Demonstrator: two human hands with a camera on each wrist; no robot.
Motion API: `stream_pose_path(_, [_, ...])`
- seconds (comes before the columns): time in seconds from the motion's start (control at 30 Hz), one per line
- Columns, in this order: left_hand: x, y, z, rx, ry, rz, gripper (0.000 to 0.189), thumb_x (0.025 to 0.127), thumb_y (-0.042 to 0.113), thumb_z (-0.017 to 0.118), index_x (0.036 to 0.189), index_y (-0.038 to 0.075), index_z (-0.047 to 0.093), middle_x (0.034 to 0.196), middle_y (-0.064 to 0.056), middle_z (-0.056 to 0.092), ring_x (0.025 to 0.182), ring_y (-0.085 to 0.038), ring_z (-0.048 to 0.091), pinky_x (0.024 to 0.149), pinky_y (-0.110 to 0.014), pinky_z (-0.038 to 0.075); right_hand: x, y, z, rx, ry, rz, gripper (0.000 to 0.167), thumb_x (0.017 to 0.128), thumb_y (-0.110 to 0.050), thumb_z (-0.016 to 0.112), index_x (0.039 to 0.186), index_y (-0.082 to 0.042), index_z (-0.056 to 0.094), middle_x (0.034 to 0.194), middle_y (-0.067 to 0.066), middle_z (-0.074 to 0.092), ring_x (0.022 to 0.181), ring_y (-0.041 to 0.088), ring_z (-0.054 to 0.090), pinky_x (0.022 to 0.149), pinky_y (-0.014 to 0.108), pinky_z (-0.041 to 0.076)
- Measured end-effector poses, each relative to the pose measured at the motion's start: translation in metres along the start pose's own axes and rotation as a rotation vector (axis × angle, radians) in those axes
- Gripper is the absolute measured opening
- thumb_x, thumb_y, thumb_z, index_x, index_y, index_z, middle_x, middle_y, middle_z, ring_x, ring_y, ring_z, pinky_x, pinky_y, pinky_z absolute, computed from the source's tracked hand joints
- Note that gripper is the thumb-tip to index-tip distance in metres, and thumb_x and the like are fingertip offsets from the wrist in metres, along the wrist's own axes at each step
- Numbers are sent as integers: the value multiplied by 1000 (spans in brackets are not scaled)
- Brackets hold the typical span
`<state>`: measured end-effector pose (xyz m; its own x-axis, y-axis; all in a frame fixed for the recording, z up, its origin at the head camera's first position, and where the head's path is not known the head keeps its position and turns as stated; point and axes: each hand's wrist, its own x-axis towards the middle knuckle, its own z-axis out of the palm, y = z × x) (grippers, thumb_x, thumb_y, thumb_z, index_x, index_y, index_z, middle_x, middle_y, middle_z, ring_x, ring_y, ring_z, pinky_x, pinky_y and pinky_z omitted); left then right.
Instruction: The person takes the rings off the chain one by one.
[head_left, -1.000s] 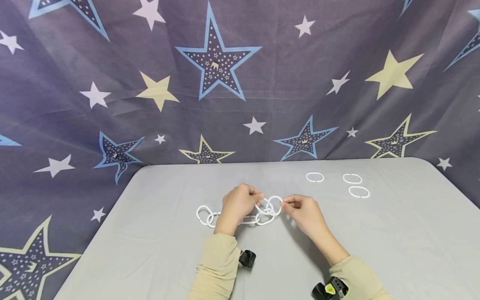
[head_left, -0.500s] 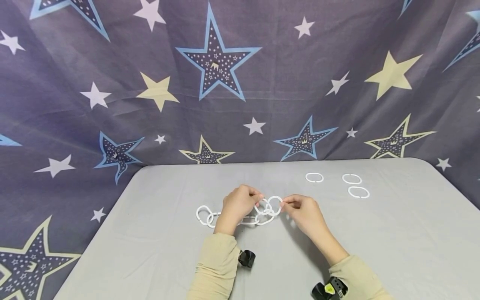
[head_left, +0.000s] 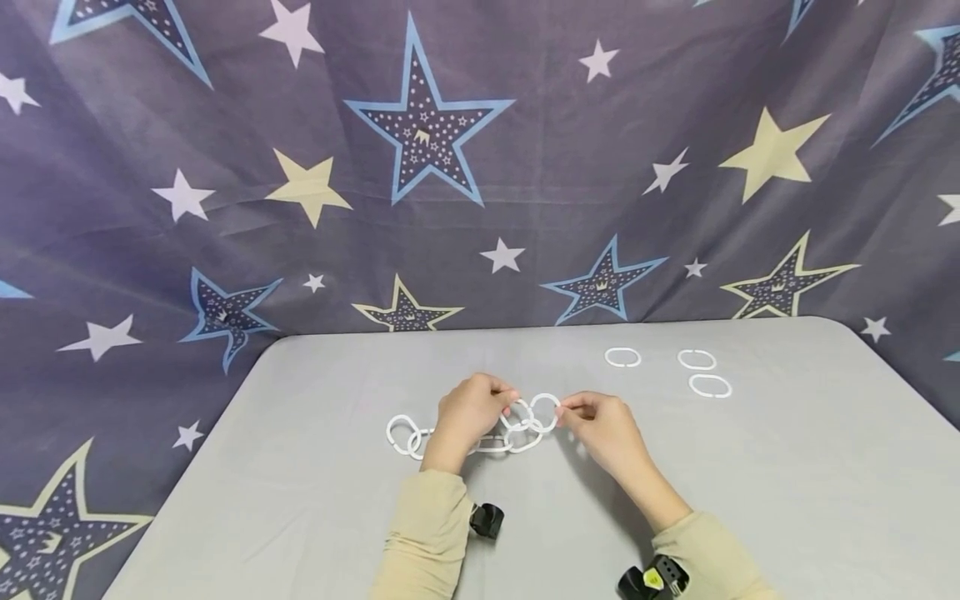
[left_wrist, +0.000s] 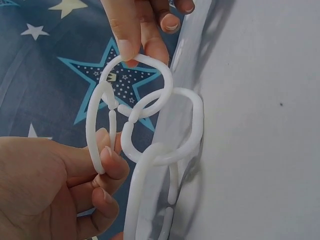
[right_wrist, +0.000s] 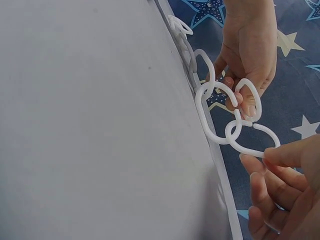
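Observation:
Between finger and thumb, my left hand point(head_left: 467, 417) pinches a white plastic chain link point(left_wrist: 91, 127). My right hand point(head_left: 606, 429) pinches another white link point(head_left: 546, 412), the end one of a linked chain point(head_left: 405, 435). In the left wrist view, the left hand's link overlaps the right-hand link point(left_wrist: 167, 75) close to the gap in its side. A further chain link point(right_wrist: 202, 112) passes through the right-hand link and hangs below it. The chain runs left across the table, its middle hidden behind the left hand and wrist.
Loose white links lie at the back right of the grey table point(head_left: 787, 467): one link point(head_left: 623, 357) alone, and two, the farther link point(head_left: 697, 359) and the nearer link point(head_left: 709, 386), close together. A star-patterned cloth point(head_left: 450, 233) hangs behind the table.
The head view has shifted slightly, so the scene sits a little farther left. Both hands keep their pinches, and the left hand's link overlaps the right-hand link slightly less.

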<state>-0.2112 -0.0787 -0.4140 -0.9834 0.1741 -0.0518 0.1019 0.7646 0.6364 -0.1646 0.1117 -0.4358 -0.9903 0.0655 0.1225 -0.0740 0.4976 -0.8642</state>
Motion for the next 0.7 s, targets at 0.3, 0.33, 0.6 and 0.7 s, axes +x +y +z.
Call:
stream_pose_path(0.3, [0, -4, -3, -17, 55, 0, 19, 96, 34, 65, 98, 20, 77, 70, 10, 66, 69, -12, 56, 84, -45, 44, 0, 1, 3, 2, 0, 8, 10, 87, -9, 72, 94, -2, 75, 83, 7, 74, 71, 15, 66, 63, 29, 50])
stream_pose_path(0.33, [1, -5, -3, -22, 64, -3, 18, 95, 34, 65, 97, 20, 77, 70, 10, 67, 70, -12, 56, 86, -47, 44, 0, 1, 3, 1, 0, 10, 10, 87, -9, 72, 94, -2, 75, 83, 7, 74, 71, 14, 66, 63, 29, 50])
stream_pose_path(0.6, [3, -7, -8, -43, 114, -5, 18, 95, 36, 65, 94, 22, 76, 70, 14, 67, 82, -15, 62, 91, -49, 43, 0, 0, 0, -16, -2, 5, 9, 87, -10, 72, 93, -3, 75, 81, 6, 74, 66, 12, 62, 62, 30, 48])
stream_pose_path(0.7, [3, -7, -9, -41, 131, -3, 19, 95, 38, 64, 96, 23, 76, 72, 15, 68, 85, -14, 63, 88, -47, 45, -1, 0, -2, -18, -3, 7, 9, 87, -10, 72, 93, -4, 75, 81, 5, 74, 65, 11, 61, 61, 30, 47])
